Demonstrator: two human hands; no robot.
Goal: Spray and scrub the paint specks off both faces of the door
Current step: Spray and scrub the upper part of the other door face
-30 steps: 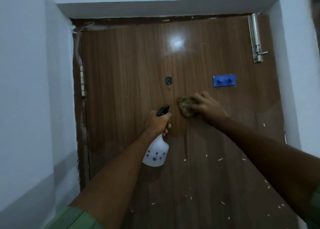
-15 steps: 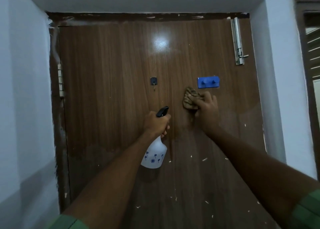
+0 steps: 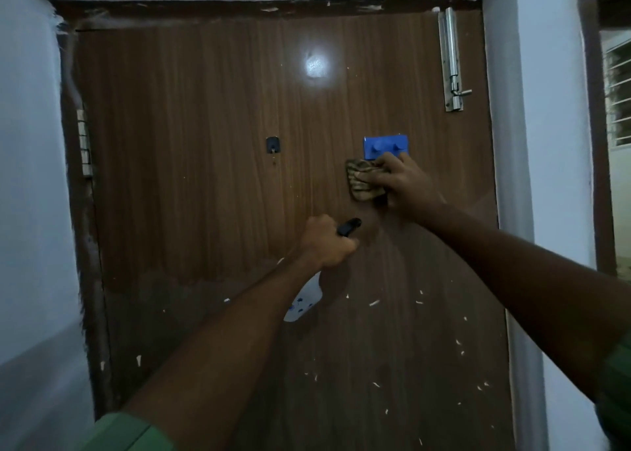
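Note:
A brown wood-grain door point(image 3: 211, 163) fills the view, shut in its frame. White paint specks point(image 3: 374, 303) dot its lower half. My left hand point(image 3: 327, 242) grips the black trigger head of a white spray bottle point(image 3: 305, 302) that hangs below my fist, partly hidden by my forearm. My right hand point(image 3: 404, 186) holds a bunched brownish scrub cloth point(image 3: 362, 182) and presses it on the door just under a blue hook rack point(image 3: 386, 146).
A small black hook point(image 3: 273, 144) sits at mid-door. A steel tower bolt point(image 3: 450, 61) is mounted at the top right, hinges point(image 3: 83, 141) on the left. White walls flank the frame; a barred window point(image 3: 618, 85) shows at far right.
My right hand has carried the cloth up and to the right, from mid-door to just below the blue rack. The left hand keeps the bottle in about the same place.

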